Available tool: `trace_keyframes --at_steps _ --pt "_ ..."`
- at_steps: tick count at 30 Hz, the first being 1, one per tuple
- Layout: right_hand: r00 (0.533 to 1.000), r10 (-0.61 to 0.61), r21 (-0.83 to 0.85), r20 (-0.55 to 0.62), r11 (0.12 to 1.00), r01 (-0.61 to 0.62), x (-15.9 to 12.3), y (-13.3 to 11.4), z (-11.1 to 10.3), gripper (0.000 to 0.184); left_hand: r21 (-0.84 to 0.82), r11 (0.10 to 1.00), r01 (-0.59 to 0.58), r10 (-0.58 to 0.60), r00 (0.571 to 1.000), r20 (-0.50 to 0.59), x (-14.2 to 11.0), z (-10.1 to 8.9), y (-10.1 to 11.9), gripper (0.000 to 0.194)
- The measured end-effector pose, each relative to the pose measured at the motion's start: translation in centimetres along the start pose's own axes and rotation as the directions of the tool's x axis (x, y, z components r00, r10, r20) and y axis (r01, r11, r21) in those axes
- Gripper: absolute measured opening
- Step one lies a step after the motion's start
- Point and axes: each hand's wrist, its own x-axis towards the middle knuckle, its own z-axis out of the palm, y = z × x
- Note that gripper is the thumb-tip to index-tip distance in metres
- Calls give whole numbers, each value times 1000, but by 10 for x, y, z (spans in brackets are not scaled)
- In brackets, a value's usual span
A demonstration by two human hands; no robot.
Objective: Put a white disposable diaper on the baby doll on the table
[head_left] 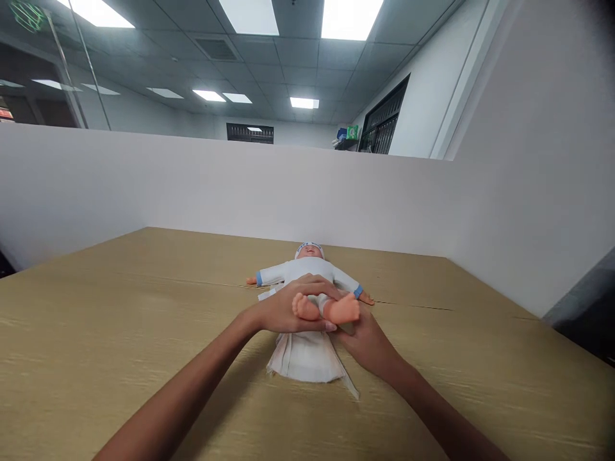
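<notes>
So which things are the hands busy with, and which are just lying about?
Busy with:
- baby doll, legs between left hand and right hand
- white cloth beneath its raised feet

Just about:
- green thing, far back
- blue thing beside it

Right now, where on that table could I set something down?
Bare tan wood-grain tabletop shows left of the left forearm, right of the right forearm, and nearer the person, between the forearms. The middle is crowded: the left hand and right hand are at the white-suited baby doll's legs, above a pale flared cloth.
</notes>
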Motion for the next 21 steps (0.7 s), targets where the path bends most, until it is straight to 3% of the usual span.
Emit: trace_keyframes --at_steps 5,8,12,16,21 --pt "983 -135 -3 128 991 136 -22 31 -11 46 50 999 8 -10 1000 24 -45 -4 -13 49" --pt "952 -214 -118 220 963 244 -44 57 -14 47 93 995 22 -27 998 54 -80 -4 -34 38" --pt "922 -288 -314 258 878 362 -64 91 -2 40 130 991 4 -18 994 103 -116 5 -63 52" --pt "904 -319 -359 283 839 408 -67 108 5 32 210 976 57 -91 984 156 -123 10 -70 57" --pt "898 -325 -367 296 830 421 -68 107 3 35 241 964 111 -156 971 179 -117 7 -60 65"
